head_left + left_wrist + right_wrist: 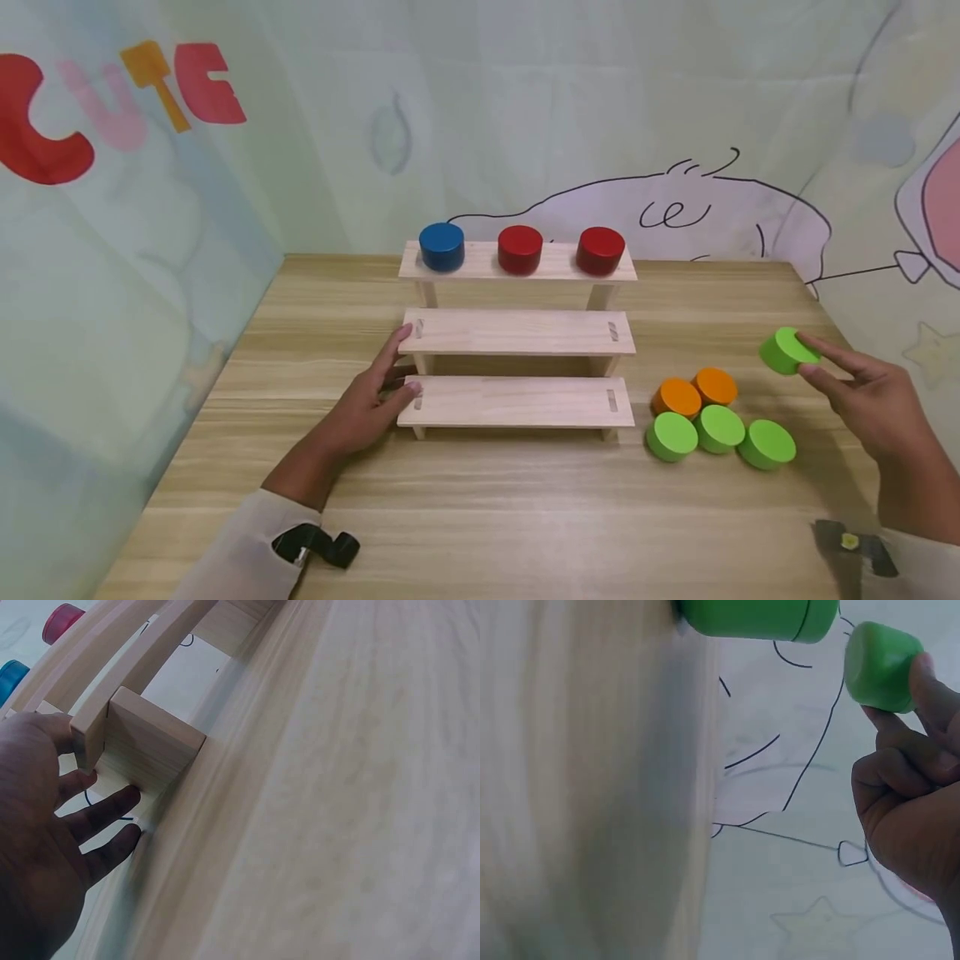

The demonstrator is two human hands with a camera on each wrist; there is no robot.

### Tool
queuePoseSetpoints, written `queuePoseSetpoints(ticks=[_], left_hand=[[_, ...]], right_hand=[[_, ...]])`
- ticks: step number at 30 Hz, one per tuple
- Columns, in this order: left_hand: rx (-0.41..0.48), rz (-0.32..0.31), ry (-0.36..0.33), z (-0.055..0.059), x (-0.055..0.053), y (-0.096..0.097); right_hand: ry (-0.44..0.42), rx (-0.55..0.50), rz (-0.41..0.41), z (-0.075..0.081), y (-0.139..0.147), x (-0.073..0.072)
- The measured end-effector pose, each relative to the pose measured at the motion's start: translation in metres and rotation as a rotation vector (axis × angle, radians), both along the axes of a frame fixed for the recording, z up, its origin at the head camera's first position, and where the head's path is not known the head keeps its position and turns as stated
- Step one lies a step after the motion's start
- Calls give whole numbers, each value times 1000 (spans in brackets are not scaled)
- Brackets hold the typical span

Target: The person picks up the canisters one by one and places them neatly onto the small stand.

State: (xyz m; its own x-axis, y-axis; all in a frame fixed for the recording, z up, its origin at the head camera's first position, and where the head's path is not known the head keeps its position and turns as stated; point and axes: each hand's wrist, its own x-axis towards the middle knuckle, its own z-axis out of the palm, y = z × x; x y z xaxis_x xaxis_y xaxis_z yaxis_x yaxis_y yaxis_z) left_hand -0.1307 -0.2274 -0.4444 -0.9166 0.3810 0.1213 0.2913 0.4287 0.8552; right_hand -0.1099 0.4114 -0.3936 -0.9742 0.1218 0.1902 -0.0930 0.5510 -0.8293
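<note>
A three-step wooden rack (517, 332) stands on the table, with one blue round block (442, 248) and two red round blocks (520, 251) spaced along its top step. At the rack's left end, my left hand (365, 410) touches the edges of the lower two steps. In the left wrist view, the fingers of this hand (45, 832) reach out beside the rack's end support (146, 739). Right of the rack, my right hand (873, 396) pinches a green round block (785, 351) between thumb and fingers, held tilted above the table, as the right wrist view also shows.
Two orange round blocks (678, 398) and three more green ones (720, 429) lie grouped on the table (487, 517), between the rack and my right hand. A printed cloth backdrop (480, 108) rises behind the table and along its sides.
</note>
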Motion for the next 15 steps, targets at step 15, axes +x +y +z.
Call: queuePoseSetpoints(ticks=[15], left_hand=[[-12, 13, 0, 1, 0, 1]], right_hand=[[96, 95, 117, 29, -38, -1]])
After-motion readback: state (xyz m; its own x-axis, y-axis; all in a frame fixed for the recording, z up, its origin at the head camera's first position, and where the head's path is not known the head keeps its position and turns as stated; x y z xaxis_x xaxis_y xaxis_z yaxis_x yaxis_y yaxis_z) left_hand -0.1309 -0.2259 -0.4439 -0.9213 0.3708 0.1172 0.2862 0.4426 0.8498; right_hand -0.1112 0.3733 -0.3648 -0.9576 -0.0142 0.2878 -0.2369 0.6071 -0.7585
